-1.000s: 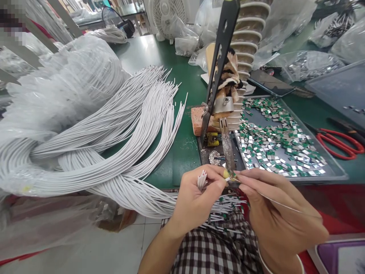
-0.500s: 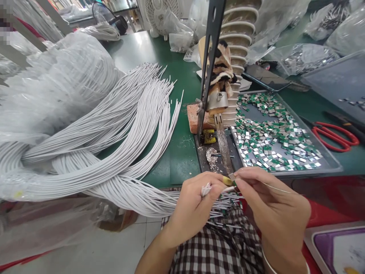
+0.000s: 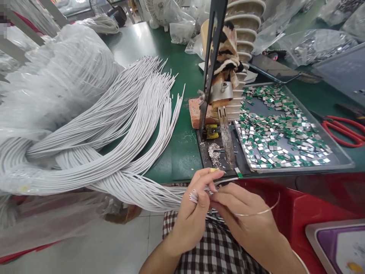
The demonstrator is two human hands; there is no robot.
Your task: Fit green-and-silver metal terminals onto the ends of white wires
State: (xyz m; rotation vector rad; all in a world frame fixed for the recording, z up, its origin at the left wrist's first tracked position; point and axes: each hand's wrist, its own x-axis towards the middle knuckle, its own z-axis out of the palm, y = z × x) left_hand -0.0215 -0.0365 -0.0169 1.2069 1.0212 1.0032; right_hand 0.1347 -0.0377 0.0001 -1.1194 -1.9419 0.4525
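Observation:
My left hand [image 3: 194, 213] is closed around a small bunch of white cables [image 3: 194, 196], their cut ends poking out between the fingers. A yellow covering sits on one of its fingertips. From this hand a single white cable [image 3: 228, 180] runs right to a small green-and-silver circuit board [image 3: 238, 173] just below the soldering iron tip [image 3: 230, 164]. My right hand [image 3: 248, 213] is closed, its fingertips meeting the left hand's; a thin solder wire [image 3: 256, 213] loops out from it. What its fingertips pinch is partly hidden. More white cables lie under both hands on the checked cloth.
A tray [image 3: 346, 163] of loose circuit boards stands right of the mounted iron, with red-handled scissors [image 3: 345, 129] beyond. A brick [image 3: 195, 112] and ribbed hose [image 3: 245, 45] are behind the iron. A large white cable bundle [image 3: 94, 175] covers the left side.
My right hand has left the circuit board and moved down and left to my left hand. The board now hangs on the cable near the iron tip. The view has shifted slightly.

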